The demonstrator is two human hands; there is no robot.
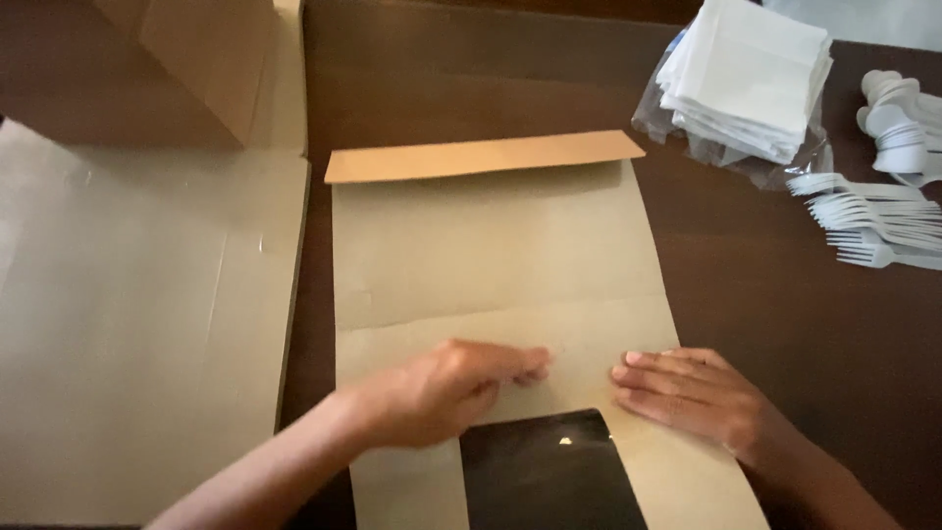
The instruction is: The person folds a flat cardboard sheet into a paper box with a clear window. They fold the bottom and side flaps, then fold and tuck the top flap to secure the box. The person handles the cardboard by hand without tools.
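Bag: one flat brown paper bag [500, 245] lies in the middle of the frame on the dark desk [785, 324]. Its long axis runs from the lower edge up to the upper centre, and its folded flap sits at the far end.
Black panel: one dark rectangle [545, 471] lies on the near end of the bag, at lower centre, between the two hands.
Left hand: the left hand [442, 393] is at lower centre with its fingers curled together, resting on the bag just above the panel. It looks blurred, and whether it pinches the paper cannot be told.
Right hand: the right hand [687, 393] is at lower right, flat and palm down. Its fingers are straight and close together, pressing on the bag beside the panel and gripping nothing.
Key relation: most of the bag stretches away from both hands toward the top of the frame. Both hands touch its near end, and the left lies nearer its midline.
Cardboard: one large flat sheet [137, 324] fills the left of the frame, with one box [206, 59] at upper left.
Napkins: one stack of white napkins [751, 79] sits in clear wrap at upper right.
Forks: white plastic forks [873, 221] lie at the right edge, roughly six, though the exact count is unclear.
Spoons: a few white spoons [898, 123] lie above the forks, and their count cannot be told.
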